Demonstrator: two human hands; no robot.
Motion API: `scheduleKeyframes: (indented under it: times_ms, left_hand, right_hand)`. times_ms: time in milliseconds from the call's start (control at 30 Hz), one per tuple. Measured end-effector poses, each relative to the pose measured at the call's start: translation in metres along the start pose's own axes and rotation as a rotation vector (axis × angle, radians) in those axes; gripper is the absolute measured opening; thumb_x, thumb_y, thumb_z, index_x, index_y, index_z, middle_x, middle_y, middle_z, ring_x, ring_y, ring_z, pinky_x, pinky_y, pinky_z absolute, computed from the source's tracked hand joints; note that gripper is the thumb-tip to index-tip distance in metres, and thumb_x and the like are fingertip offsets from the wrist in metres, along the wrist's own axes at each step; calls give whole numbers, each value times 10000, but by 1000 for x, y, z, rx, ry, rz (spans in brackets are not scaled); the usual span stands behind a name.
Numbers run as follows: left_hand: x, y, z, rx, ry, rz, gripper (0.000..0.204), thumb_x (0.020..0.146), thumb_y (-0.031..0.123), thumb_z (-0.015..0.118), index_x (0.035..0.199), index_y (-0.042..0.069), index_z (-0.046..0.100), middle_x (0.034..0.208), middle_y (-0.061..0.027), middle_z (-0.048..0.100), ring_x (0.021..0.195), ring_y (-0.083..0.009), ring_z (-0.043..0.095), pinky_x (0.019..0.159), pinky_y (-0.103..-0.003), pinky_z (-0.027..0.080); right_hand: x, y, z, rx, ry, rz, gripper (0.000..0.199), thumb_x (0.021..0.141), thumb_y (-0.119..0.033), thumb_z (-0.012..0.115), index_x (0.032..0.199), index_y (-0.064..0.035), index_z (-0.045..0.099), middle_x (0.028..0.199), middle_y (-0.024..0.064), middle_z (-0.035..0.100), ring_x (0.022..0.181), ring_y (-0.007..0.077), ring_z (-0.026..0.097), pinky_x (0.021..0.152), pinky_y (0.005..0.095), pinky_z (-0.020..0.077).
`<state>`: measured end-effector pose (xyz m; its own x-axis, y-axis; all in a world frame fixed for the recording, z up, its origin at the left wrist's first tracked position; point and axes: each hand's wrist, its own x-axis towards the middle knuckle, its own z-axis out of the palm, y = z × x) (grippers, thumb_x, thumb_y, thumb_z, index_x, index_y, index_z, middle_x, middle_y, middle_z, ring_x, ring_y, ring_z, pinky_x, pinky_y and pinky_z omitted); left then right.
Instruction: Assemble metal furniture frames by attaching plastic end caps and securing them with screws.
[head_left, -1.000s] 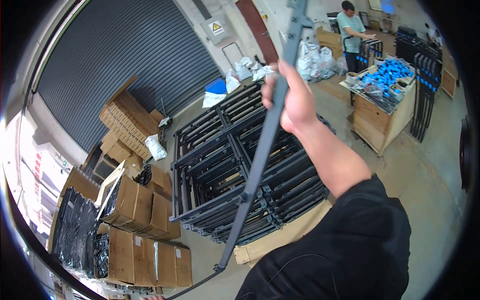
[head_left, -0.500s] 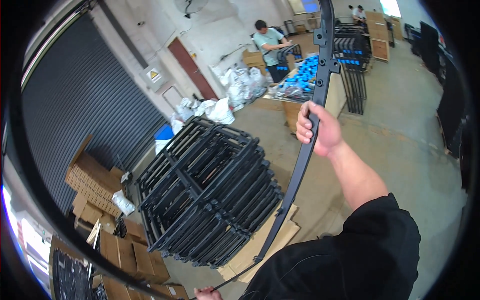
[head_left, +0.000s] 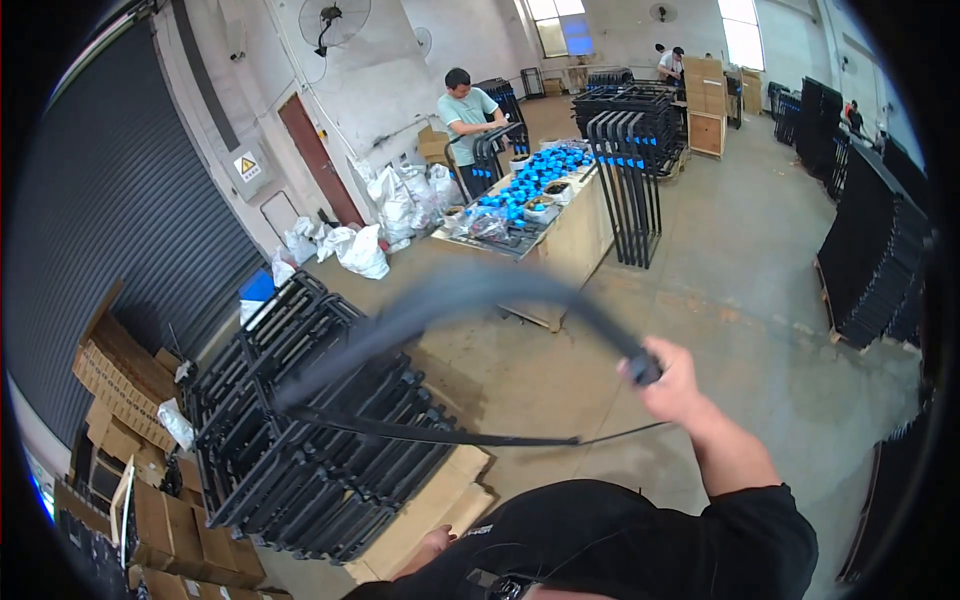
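The held bar (head_left: 602,318), blurred, is charcoal, the stacked frames (head_left: 300,440) on the near left are black like the near shirt (head_left: 650,535), and the cardboard (head_left: 455,492) under the stack is tan. On the left, the shutter (head_left: 110,230) is dark grey with parallel ribs, a yellow-and-black triangle (head_left: 246,165) marks the pale grey wall box (head_left: 259,186), the door (head_left: 320,160) is reddish brown and the bags (head_left: 362,253) are white. Farther off, blue pieces (head_left: 535,180) speckle the pale wood bench (head_left: 588,230), the co-worker's shirt (head_left: 462,112) is mint green, and the black tubes (head_left: 632,210) to the right carry blue bands (head_left: 640,164).
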<state>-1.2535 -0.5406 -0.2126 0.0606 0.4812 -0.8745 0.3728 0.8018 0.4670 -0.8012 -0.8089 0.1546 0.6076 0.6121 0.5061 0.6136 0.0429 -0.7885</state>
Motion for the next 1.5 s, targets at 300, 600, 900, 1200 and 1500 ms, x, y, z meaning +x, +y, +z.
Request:
scheduleKeyframes:
  times_ms: [300, 600, 900, 1200, 1500]
  left_hand:
    - [49, 20, 150, 494, -115, -11, 371, 1044, 301, 525, 1311, 60, 613, 1124, -154, 661, 978, -267, 647, 840, -401, 553]
    - [223, 94, 253, 571, -444, -37, 321, 1037, 308, 534, 1217, 86, 680, 879, -90, 690, 716, -251, 646, 703, -425, 557]
    - [243, 453, 505, -300, -320, 364, 457, 985, 536, 539, 1107, 106, 631, 1020, -73, 635, 949, -225, 575, 853, -384, 459]
    - [27, 761, 616, -537, -813, 678, 470, 1011, 465, 500, 688, 123, 493, 570, 2, 391, 547, -166, 412, 661, -364, 439]
    - [30, 775, 654, -606, -566, 969, 402, 1019, 396, 512, 743, 104, 516, 591, 7, 404, 527, -123, 361, 569, -302, 345]
  right_hand:
    - [75, 120, -41, -757, -489, 12, 267, 727, -280, 752, 892, -79, 692, 908, 139, 727, 868, 348, 705, 778, 458, 562]
    - [208, 241, -97, -1151, -401, 350, 306, 806, -372, 709, 835, -68, 722, 853, 179, 728, 846, 379, 707, 776, 467, 572]
    - [330, 316, -134, -971, -192, 478, 236, 796, -232, 756, 821, -26, 645, 774, 227, 674, 755, 416, 676, 699, 451, 542]
    - [380, 473, -144, -453, 244, 499, 261, 902, -130, 724, 749, -51, 528, 652, 2, 514, 619, 117, 472, 581, 312, 411]
    - [512, 666, -142, -151, 152, 477, 268, 980, -221, 668, 818, -40, 555, 651, 22, 520, 624, 128, 503, 583, 341, 435]
